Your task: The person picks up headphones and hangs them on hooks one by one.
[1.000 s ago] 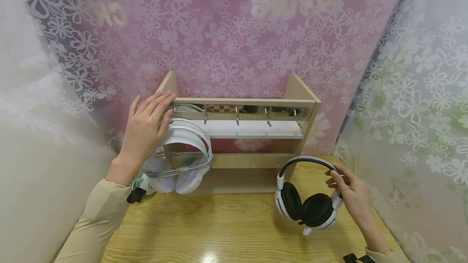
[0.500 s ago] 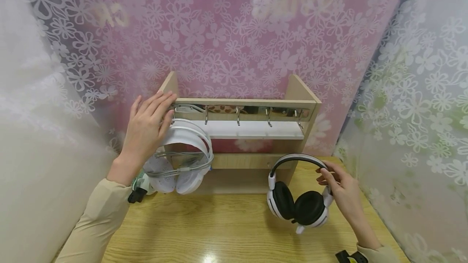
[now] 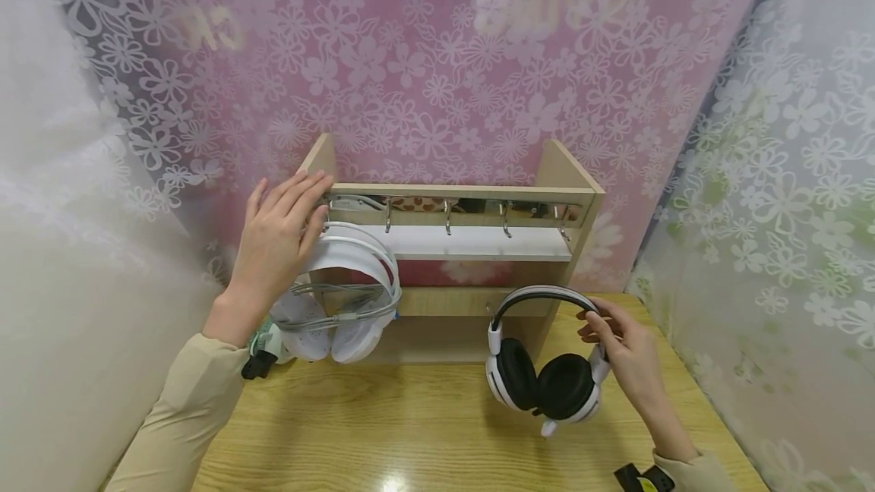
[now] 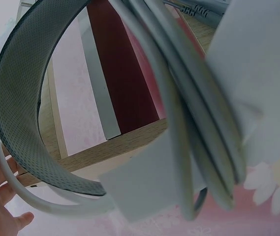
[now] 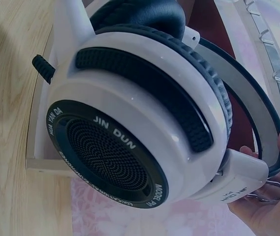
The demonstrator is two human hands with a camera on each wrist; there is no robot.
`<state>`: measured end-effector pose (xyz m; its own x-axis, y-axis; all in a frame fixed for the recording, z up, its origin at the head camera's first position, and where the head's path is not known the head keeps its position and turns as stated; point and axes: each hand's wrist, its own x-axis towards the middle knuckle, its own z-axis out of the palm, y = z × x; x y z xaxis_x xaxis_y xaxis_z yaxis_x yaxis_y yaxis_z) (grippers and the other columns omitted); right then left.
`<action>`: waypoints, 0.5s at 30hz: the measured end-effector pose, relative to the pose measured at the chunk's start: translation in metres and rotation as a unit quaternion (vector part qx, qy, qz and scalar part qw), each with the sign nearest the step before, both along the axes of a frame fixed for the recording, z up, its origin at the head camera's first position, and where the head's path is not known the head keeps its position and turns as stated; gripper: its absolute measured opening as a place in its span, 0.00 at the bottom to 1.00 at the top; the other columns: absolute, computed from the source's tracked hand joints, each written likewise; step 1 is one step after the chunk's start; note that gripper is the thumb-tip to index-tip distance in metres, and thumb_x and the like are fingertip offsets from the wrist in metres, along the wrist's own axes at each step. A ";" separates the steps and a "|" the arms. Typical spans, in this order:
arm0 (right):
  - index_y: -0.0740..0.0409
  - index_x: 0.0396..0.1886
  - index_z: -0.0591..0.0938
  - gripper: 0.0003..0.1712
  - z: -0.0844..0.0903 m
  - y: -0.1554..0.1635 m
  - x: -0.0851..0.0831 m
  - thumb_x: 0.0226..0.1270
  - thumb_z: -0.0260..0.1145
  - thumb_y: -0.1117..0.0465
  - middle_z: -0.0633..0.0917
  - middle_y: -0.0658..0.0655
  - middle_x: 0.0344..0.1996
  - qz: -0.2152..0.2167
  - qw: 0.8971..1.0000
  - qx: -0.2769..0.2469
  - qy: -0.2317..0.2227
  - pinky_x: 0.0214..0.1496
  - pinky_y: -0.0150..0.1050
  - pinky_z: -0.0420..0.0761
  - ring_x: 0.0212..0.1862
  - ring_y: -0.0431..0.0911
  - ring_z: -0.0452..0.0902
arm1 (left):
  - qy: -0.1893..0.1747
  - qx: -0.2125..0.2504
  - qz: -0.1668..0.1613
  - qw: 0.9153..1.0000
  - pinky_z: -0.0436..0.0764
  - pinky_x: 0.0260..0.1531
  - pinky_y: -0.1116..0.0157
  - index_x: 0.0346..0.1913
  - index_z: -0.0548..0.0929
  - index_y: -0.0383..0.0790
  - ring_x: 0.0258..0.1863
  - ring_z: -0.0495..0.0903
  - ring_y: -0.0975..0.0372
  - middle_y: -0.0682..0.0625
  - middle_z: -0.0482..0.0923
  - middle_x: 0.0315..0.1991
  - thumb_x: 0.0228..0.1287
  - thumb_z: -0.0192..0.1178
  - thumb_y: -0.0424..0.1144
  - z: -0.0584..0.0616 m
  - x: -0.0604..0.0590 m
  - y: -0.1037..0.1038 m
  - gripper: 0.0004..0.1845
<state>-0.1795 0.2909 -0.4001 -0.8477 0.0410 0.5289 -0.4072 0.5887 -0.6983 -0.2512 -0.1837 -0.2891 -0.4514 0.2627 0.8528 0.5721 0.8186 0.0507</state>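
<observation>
Headphones (image 3: pixel 566 386), black and white, hang over the table (image 3: pixel 383 431) at near right, with thumb and fingers of the right hand (image 3: pixel 629 351) pinching the right side of their band (image 3: pixel 543 293). Far left, the left hand (image 3: pixel 273 238) rests straight fingers on the corner of the rack (image 3: pixel 444 302) beside the white headset (image 3: pixel 358 336), and good work here probably means moving slowly, arch upright, 2 cups (image 3: pixel 518 374) swinging clear.

Pink flwr-print backdrop (image 3: pixel 410 59) at back — wht floral sheet (image 3: pixel 772 249) on R — wood-grain tbl (image 3: pixel 383 420) below
</observation>
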 end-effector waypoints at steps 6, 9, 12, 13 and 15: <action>0.60 0.60 0.82 0.16 0.003 -0.007 -0.002 0.77 0.60 0.64 0.84 0.30 0.35 0.009 1.000 0.003 0.008 0.37 0.25 0.83 0.32 0.34 0.86 | 0.000 0.000 0.000 1.000 0.50 0.76 0.43 0.69 0.77 0.43 0.70 0.70 0.50 0.46 0.76 0.68 0.77 0.54 0.41 0.000 0.000 0.001 0.21; 0.61 0.59 0.82 0.15 0.004 -0.011 -0.004 0.77 0.60 0.64 0.84 0.31 0.36 0.011 1.000 0.004 0.009 0.37 0.26 0.83 0.33 0.34 0.86 | 0.000 -0.001 0.001 1.000 0.50 0.76 0.43 0.69 0.77 0.43 0.70 0.70 0.50 0.46 0.76 0.68 0.77 0.54 0.41 0.000 0.000 0.001 0.21; 0.61 0.59 0.82 0.15 0.004 -0.014 -0.005 0.77 0.60 0.63 0.84 0.33 0.36 0.009 1.000 0.007 0.006 0.38 0.27 0.84 0.33 0.37 0.87 | 0.000 -0.001 0.001 1.000 0.50 0.76 0.43 0.69 0.77 0.43 0.70 0.70 0.50 0.46 0.76 0.68 0.77 0.54 0.41 0.000 0.000 0.001 0.21; 0.62 0.59 0.82 0.15 0.004 -0.016 -0.006 0.77 0.60 0.63 0.84 0.34 0.36 0.009 1.000 0.007 0.005 0.38 0.27 0.84 0.33 0.38 0.87 | 0.000 -0.001 0.002 1.000 0.50 0.76 0.44 0.69 0.77 0.43 0.70 0.70 0.50 0.47 0.76 0.68 0.77 0.54 0.41 0.000 0.000 0.001 0.21; 0.62 0.59 0.82 0.15 0.004 -0.018 -0.006 0.77 0.61 0.63 0.85 0.36 0.36 0.010 1.000 0.007 0.003 0.38 0.27 0.84 0.33 0.38 0.87 | 0.000 -0.001 0.002 1.000 0.50 0.76 0.44 0.69 0.77 0.43 0.70 0.70 0.50 0.47 0.76 0.68 0.77 0.54 0.42 0.000 0.000 0.000 0.21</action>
<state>-0.1857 0.2724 -0.3961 -0.8456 0.0165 0.5336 -0.4227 0.5899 -0.6880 -0.2514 -0.1832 -0.2896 -0.4521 0.2619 0.8527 0.5686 0.8212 0.0492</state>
